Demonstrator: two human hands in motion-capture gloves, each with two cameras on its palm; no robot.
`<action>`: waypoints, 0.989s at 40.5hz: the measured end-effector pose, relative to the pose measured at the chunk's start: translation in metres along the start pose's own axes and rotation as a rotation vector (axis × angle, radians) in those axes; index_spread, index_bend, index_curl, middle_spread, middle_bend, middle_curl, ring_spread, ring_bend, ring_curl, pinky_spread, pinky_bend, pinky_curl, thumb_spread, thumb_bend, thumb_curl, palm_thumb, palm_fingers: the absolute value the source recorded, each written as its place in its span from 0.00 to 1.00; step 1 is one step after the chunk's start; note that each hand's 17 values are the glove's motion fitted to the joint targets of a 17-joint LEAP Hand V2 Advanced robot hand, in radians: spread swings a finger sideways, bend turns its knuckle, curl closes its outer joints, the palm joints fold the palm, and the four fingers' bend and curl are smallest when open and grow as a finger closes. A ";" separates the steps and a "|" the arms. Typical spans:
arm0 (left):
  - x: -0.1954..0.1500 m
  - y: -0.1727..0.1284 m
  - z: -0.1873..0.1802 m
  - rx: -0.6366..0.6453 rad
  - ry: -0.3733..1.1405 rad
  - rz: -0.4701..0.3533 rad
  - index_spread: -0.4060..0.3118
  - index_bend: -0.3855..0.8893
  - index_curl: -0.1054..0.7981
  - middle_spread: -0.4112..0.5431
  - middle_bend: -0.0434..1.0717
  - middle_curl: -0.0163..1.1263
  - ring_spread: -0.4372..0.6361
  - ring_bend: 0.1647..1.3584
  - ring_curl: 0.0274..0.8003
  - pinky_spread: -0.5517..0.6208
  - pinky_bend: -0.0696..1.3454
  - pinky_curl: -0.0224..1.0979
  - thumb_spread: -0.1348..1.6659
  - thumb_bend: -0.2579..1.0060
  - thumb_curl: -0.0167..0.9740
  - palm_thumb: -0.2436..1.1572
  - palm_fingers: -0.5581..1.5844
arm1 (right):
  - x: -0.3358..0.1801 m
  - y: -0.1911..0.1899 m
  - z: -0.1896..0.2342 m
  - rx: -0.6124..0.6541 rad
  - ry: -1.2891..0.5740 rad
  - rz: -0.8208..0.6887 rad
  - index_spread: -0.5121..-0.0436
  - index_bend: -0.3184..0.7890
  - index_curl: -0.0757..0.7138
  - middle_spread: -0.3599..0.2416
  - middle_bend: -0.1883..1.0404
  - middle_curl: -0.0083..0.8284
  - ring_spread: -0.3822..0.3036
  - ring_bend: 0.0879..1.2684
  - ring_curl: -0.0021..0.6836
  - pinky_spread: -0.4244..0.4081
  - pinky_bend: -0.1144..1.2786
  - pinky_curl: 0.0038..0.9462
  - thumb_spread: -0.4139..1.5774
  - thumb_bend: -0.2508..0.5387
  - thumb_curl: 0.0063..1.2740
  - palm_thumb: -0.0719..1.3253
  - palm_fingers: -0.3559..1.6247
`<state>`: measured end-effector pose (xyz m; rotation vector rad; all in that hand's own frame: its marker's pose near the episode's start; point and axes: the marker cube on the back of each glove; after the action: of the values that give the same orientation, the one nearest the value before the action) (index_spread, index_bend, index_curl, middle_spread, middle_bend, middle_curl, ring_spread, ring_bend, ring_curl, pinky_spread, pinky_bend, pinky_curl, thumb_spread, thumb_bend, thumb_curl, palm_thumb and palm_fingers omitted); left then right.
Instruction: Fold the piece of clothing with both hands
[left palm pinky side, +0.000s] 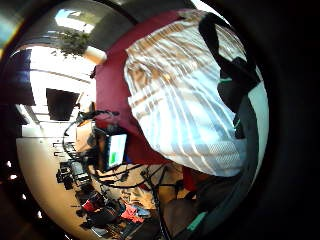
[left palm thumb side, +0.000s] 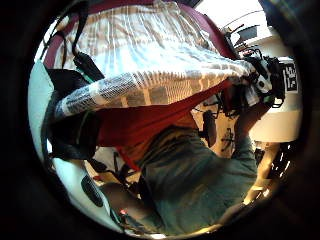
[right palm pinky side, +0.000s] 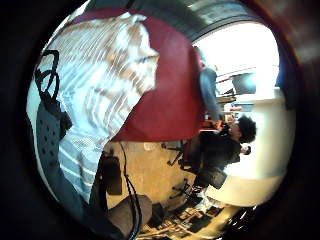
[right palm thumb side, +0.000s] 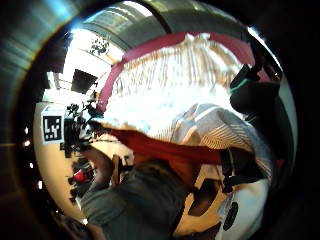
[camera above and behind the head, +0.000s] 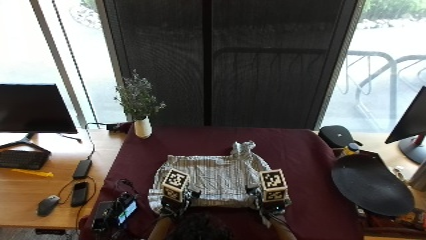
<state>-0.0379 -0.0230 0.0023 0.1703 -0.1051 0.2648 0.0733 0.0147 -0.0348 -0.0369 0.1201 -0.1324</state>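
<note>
- Two hands on the near hem here: the left hand (camera above and behind the head: 174, 202) and the right hand (camera above and behind the head: 271, 203) each sit at a near corner of the striped shirt (camera above and behind the head: 212, 176), and the thumb-side palm views show that edge lifted off the worktop (camera above and behind the head: 306, 165) with the cloth draped away from each palm.
- Grip state: going by the raised hem stretched between them, I'd say both hands have fingers clamped on the fabric, though the fingers themselves are mostly hidden.
- Biggest risk, I think: one corner travels faster than the other, so the fold lands skewed.
- The far side looks bunched near the collar, so folding over it could trap a lump.
- If a corner slips out mid-lift, that half flops back and the edge won't line up.
- Where it lies: the shirt is spread in the middle of the dark red worktop, most of it beyond the hands, with only the near edge in the grip.
</note>
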 end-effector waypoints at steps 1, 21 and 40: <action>0.001 0.000 -0.001 -0.054 0.014 -0.012 0.14 0.46 0.62 0.07 0.49 0.47 0.07 0.40 0.50 0.40 0.15 0.25 0.74 0.21 0.38 0.67 0.82 | 0.000 -0.011 -0.004 0.034 0.012 0.011 0.45 0.34 0.41 0.22 0.42 0.53 0.13 0.46 0.63 0.11 0.52 0.39 0.60 0.31 0.43 0.79 0.80; -0.059 -0.205 0.052 -0.134 -0.153 -0.305 0.13 0.45 0.63 0.06 0.48 0.47 0.05 0.53 0.56 0.36 0.16 0.28 0.77 0.20 0.35 0.69 0.82 | -0.023 -0.308 0.002 0.177 0.046 0.132 0.43 0.37 0.40 0.18 0.46 0.56 0.15 0.53 0.65 0.08 0.53 0.40 0.64 0.29 0.38 0.80 0.82; -0.060 -0.209 0.108 -0.251 0.044 -0.339 0.16 0.41 0.63 0.07 0.51 0.48 0.06 0.56 0.57 0.38 0.15 0.28 0.78 0.20 0.34 0.71 0.79 | 0.004 -0.339 0.038 -0.024 0.068 0.148 0.40 0.37 0.43 0.16 0.47 0.57 0.13 0.53 0.63 0.07 0.53 0.40 0.62 0.26 0.34 0.75 0.81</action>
<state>-0.0475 -0.2567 0.0687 -0.0685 -0.0637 -0.0838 0.0380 -0.3204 0.0179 -0.0475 0.1920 0.0152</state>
